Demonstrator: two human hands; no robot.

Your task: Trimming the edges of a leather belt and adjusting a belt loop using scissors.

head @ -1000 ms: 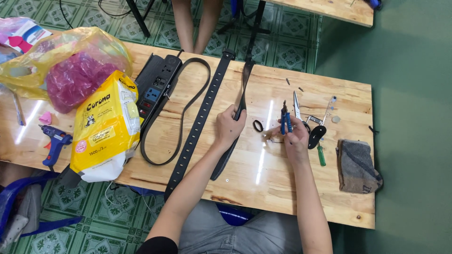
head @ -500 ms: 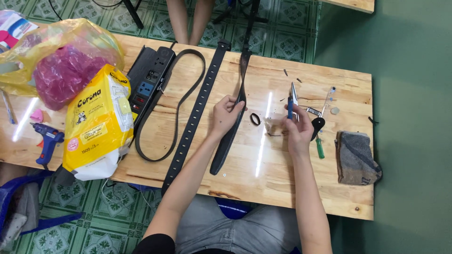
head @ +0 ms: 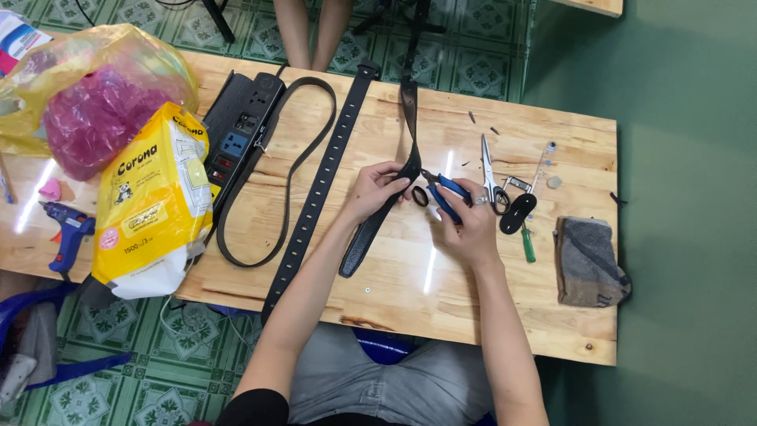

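Black strap (head: 392, 189) pinched in left hand (head: 377, 189)

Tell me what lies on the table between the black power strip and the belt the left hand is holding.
In the head view, between the power strip and the held belt lie a looped black strap and a long black strap with holes.

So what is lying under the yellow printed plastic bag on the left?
The yellow printed plastic bag lies on the light wooden table, its lower end over the near edge. Its right side overlaps the black power strip. Anything else beneath is covered.
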